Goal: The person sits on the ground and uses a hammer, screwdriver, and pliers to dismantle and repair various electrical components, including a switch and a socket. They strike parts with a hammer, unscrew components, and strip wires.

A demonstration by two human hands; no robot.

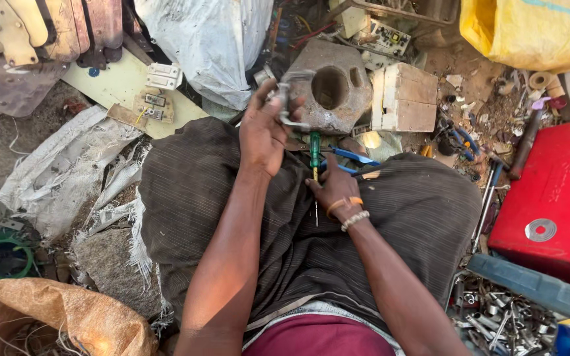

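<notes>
1. Gripping a small grey metal part (284, 99), the left hand (263, 132) is raised above the lap with its fingers curled round the piece.
2. That metal part is held just in front of a grey stone block (331, 89) that has a round hole in its top.
3. Lower down, the right hand (335, 191) rests on the dark striped cloth (192, 191) over the lap, fingers closed loosely around a screwdriver (315, 165) with a green handle.
4. This screwdriver stands nearly upright in the picture, handle away from the body and thin shaft pointing back toward it.
5. Bracelets, one orange and one of pale beads, sit on the right wrist.
6. Blue-handled pliers (351, 158) lie just beyond the right hand, near the stone block.
7. A pale wooden block (407, 97) sits beside the stone on the right.
8. Further right stands a red box (562, 191), with a heap of small metal scraps (496, 316) below it.
9. White sacking (67, 178) lies crumpled on the left, and a brown sack (61, 316) sits at the lower left corner.
</notes>
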